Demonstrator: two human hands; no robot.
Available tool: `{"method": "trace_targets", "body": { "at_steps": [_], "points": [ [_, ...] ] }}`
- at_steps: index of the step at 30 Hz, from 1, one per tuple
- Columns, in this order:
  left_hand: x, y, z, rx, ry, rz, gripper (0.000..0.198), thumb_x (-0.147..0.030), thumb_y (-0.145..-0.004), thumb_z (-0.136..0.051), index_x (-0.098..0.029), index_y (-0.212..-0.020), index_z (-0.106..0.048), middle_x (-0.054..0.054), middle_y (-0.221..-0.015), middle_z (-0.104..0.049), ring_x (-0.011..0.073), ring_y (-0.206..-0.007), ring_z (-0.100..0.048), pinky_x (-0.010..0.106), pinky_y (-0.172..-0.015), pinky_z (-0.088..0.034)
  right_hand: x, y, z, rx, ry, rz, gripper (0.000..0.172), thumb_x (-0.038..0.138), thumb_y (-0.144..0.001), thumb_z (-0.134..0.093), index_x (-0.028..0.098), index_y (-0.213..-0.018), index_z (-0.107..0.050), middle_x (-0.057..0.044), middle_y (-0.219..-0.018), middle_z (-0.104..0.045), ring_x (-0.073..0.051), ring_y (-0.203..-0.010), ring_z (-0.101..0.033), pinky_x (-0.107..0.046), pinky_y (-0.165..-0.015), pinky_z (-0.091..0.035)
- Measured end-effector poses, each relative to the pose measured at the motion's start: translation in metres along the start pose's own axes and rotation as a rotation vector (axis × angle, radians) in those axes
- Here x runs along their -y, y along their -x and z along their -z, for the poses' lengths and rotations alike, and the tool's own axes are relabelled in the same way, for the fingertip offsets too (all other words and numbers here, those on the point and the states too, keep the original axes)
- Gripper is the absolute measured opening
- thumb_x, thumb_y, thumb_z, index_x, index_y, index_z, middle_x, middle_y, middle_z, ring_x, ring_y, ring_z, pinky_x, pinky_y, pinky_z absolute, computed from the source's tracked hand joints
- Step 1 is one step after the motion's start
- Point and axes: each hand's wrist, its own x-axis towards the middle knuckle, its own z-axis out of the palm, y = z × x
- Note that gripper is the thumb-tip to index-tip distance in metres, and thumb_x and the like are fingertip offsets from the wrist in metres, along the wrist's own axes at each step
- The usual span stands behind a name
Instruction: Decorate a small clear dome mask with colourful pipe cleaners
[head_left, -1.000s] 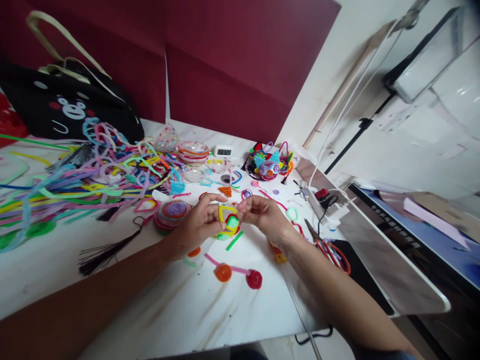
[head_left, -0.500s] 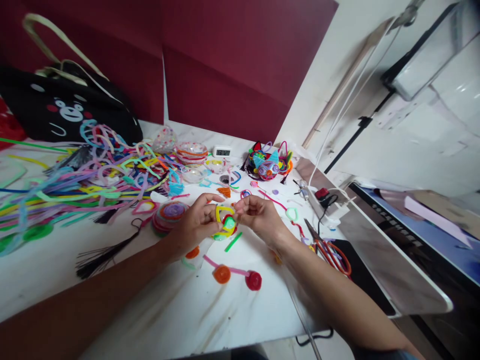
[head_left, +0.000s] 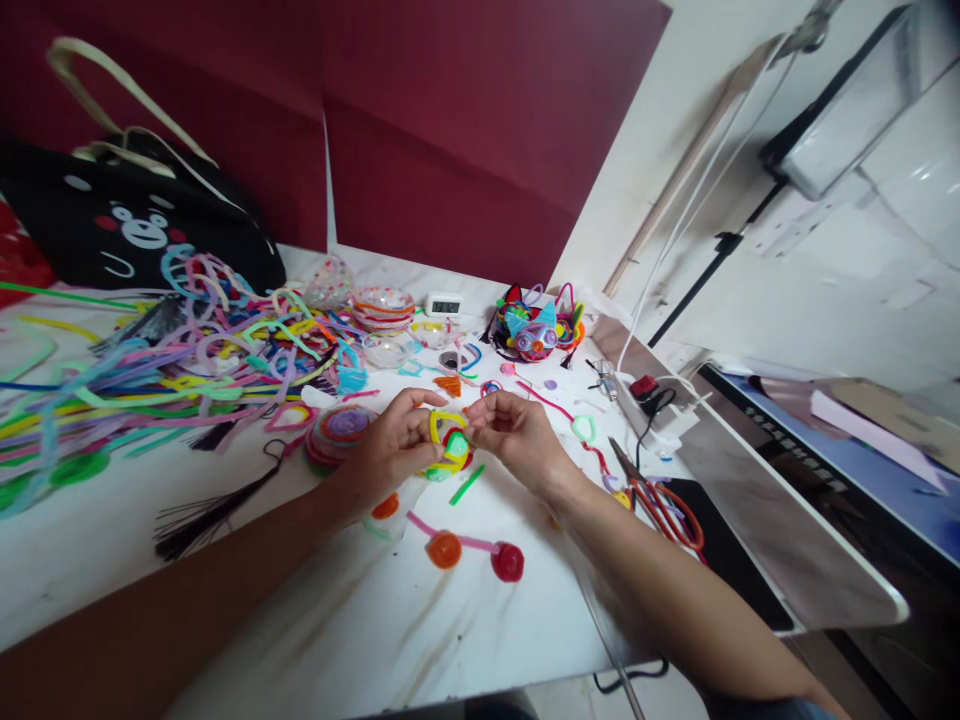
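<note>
Nearest me, along the bottom of the frame, the white counter (head_left: 420, 650) runs bare up to a pink strip (head_left: 475, 543) bearing an orange coil (head_left: 444, 549) and a red coil (head_left: 508, 562). Just above it lies a short green stick (head_left: 467, 484), at a slant. Beyond that, mid-frame, both hands meet over the ornament (head_left: 454, 450), a small thing in yellow, red and green held up just over the counter. The left hand (head_left: 394, 437) has it clamped between thumb and fingers; the right hand (head_left: 519, 440) is curled close at its right edge, though from here I can't tell whether its fingertips are pinching part of it. I'd call this close fitting or shaping work on the ornament; the next move calls, I think, for the left to stay firm while the right makes small, careful adjustments. Level with the hands, a ball (head_left: 346, 424) sits just left of them and scissors (head_left: 651, 497) lie well to the right. Farther back, a tangled pile (head_left: 187, 370) of fuzzy stems spreads over the left, with a clock (head_left: 444, 304) at centre and a black bag (head_left: 135, 225) in the upper left.
</note>
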Motion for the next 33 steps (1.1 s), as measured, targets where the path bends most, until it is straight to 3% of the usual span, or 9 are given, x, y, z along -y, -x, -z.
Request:
{"method": "trace_targets", "body": {
  "at_steps": [14,33],
  "points": [
    [0.0088,-0.0031,0.0057,0.041,0.072,0.010,0.037,-0.020,-0.075,-0.063,-0.023,-0.107,-0.045,-0.003,-0.079,-0.066,0.0155,-0.074,-0.064,0.030,-0.072,-0.051,0.0019,0.0003,-0.0016,-0.013,0.011,-0.019,0.023,0.022,-0.059,-0.075,0.017,-0.077,-0.062,0.003,-0.069,-0.060,-0.010,-0.059,-0.056,-0.025,-0.060,-0.046],
    [0.0004,-0.0022,0.0010,-0.025,-0.015,0.006,0.042,-0.021,-0.065,-0.067,-0.023,-0.100,-0.044,-0.006,-0.071,-0.061,0.0141,-0.066,-0.060,0.026,-0.062,-0.047,0.0004,0.0006,-0.0043,-0.038,0.042,0.007,0.021,0.020,-0.059,-0.072,0.018,-0.077,-0.061,0.003,-0.067,-0.058,-0.010,-0.059,-0.054,-0.025,-0.059,-0.046]
  ]
}}
